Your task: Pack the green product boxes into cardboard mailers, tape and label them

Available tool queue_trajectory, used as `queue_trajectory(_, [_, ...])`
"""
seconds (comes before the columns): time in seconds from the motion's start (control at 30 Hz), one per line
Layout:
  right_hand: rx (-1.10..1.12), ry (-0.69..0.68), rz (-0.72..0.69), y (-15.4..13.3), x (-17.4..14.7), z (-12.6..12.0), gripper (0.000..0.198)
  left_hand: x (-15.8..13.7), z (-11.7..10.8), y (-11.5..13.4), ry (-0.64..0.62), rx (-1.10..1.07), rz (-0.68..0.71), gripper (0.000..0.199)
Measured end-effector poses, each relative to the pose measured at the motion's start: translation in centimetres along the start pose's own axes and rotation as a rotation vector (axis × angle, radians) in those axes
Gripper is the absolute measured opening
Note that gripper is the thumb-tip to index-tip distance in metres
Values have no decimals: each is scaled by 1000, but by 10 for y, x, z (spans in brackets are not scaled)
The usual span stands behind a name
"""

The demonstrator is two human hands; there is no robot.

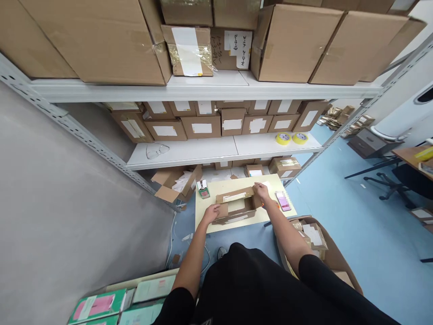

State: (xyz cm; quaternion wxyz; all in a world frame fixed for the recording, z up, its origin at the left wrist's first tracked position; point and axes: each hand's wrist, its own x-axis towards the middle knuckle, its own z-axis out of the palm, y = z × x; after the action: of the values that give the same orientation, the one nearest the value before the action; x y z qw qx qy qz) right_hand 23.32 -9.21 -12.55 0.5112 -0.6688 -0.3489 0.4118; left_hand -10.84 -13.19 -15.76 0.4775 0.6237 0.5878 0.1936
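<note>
A brown cardboard box (222, 220) with its top flaps raised sits on a pale yellow table (206, 221); through the top its inside is visible. My left hand (211, 213) is closed on the flap at its left end. At the far right corner, my right hand (261, 192) pinches the flap on that end. Left of the box stands a small green and white carton (203, 189). A phone (283, 201) with a pinkish screen lies to the right. Close to my right wrist is an orange item (276, 205), mostly hidden and too small to name.
Behind the table, a shelf rack (203, 92) holds several taped cartons, two yellow tape rolls (283, 138) and clear glasses (157, 150). An open carton (168, 194) with papers stands left. A large carton (341, 257) of parcels is at right; green boxes (98, 307) lie lower left.
</note>
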Motion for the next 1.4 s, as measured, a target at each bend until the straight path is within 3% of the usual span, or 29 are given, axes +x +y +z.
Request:
queue_trajectory(0.17, [-58, 57, 33, 11, -9, -5, 43, 8, 14, 2, -24, 53, 6, 101])
queue_trajectory(0.3, [-76, 77, 81, 29, -28, -18, 47, 13, 19, 8, -40, 65, 28, 114])
queue_trajectory(0.53, [-70, -137, 112, 58, -56, -35, 51, 22, 25, 19, 11, 113, 39, 102])
queue_trajectory(0.7, [38, -106, 203, 72, -74, -46, 64, 18, 25, 10, 96, -142, 23, 63])
queue_trajectory(0.8, [125, -186, 192, 83, -90, -55, 74, 10, 21, -3, 20, -273, 41, 61])
queue_trajectory(0.9, [142, -239, 163, 92, -102, -60, 70, 0, 23, -14, -75, -262, 116, 66])
queue_trajectory(0.97, [95, -208, 136, 96, -104, -58, 65, -4, 30, -15, -52, -255, 105, 69])
queue_trajectory(1.07, [1, -116, 127, 100, -98, -48, 59, -7, 42, -7, 132, -254, 54, 77])
queue_trajectory(1.2, [-200, 115, 130, 107, -90, -30, 58, -4, 44, 12, 344, -4, 123, 86])
queue_trajectory(1.3, [-300, 152, 154, 116, -89, -23, 64, 4, 32, 24, 322, 205, 206, 92])
queue_trajectory(1.4, [-348, 157, 206, 124, -91, -23, 65, 16, 20, 25, 193, 320, 270, 73])
